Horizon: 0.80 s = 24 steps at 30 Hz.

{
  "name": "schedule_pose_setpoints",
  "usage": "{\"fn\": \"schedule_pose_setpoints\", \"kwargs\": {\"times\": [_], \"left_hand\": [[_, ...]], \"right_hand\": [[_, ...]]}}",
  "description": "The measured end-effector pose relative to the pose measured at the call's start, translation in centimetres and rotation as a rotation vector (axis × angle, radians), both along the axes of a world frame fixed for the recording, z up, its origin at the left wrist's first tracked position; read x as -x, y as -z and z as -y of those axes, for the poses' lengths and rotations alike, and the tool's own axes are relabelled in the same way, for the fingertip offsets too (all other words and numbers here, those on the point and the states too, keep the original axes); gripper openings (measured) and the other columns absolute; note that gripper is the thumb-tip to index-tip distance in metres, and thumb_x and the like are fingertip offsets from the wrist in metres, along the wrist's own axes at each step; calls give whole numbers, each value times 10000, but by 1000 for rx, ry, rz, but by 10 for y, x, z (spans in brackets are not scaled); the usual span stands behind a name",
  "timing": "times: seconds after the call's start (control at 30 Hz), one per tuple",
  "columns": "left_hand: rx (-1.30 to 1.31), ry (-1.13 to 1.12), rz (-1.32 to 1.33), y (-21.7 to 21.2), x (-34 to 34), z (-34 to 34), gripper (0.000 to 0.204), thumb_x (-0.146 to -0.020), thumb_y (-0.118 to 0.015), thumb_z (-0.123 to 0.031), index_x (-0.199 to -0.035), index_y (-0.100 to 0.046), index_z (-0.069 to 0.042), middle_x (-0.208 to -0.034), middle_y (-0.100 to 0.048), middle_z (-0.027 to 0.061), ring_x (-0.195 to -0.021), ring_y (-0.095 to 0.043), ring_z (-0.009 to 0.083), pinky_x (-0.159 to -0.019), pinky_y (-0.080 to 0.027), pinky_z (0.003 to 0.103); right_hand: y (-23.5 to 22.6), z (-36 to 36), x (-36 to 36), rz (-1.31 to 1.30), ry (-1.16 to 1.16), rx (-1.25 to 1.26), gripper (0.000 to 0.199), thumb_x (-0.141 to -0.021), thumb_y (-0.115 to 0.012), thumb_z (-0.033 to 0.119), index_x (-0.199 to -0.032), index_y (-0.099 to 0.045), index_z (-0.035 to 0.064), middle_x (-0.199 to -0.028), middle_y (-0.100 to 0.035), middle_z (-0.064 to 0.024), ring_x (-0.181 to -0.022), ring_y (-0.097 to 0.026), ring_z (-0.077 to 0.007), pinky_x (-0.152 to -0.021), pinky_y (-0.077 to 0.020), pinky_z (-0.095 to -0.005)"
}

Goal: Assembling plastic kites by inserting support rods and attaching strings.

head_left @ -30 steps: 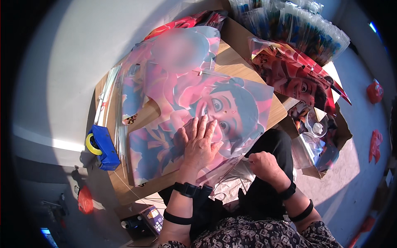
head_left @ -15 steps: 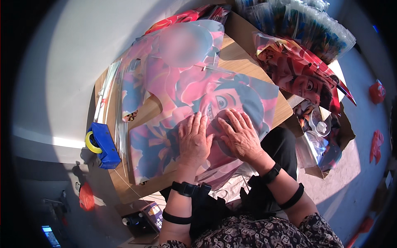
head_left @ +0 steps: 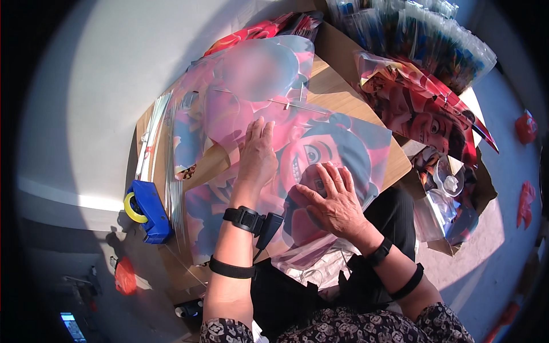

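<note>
A large flat foil balloon [head_left: 337,146] printed with a cartoon face lies on a brown cardboard work surface [head_left: 331,86]. My left hand [head_left: 257,157] presses flat on its middle, fingers pointing away from me. My right hand [head_left: 334,200] lies flat on the balloon's near right part, fingers spread. Both wrists wear black bands. A second pink balloon piece [head_left: 257,74] inside clear wrap lies further back, partly under the first.
A blue tape dispenser [head_left: 150,211] with a yellow roll sits at the surface's left edge. Stacked printed balloons [head_left: 423,114] and packets in clear bags [head_left: 417,40] lie to the right. An open cardboard box [head_left: 457,194] holds clear plastic. A red scrap [head_left: 124,275] lies on the floor.
My right hand rose from my lap onto the balloon and now rests flat on its near right part. My left hand slid a little further up the balloon.
</note>
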<state>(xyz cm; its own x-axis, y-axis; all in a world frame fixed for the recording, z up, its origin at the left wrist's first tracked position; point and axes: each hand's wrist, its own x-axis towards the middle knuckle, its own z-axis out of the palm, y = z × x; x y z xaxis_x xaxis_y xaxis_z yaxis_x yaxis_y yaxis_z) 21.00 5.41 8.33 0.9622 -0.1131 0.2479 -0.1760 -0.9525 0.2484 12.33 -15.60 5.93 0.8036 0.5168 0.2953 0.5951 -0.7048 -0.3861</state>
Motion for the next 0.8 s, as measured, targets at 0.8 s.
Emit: {"fn": "schedule_pose_setpoints", "kwargs": {"times": [0.8], "left_hand": [[-355, -18, -576, -33, -112, 59, 402, -660, -689, -283, -975, -690, -35, -1047, -671, 189, -978, -645, 356, -829, -523, 420]], "right_hand": [[1, -6, 0, -88, 21, -4, 554, -811, -616, 367, -1343, -488, 279, -1467, -335, -143, -1388, -254, -368, -1093, -94, -647]]}}
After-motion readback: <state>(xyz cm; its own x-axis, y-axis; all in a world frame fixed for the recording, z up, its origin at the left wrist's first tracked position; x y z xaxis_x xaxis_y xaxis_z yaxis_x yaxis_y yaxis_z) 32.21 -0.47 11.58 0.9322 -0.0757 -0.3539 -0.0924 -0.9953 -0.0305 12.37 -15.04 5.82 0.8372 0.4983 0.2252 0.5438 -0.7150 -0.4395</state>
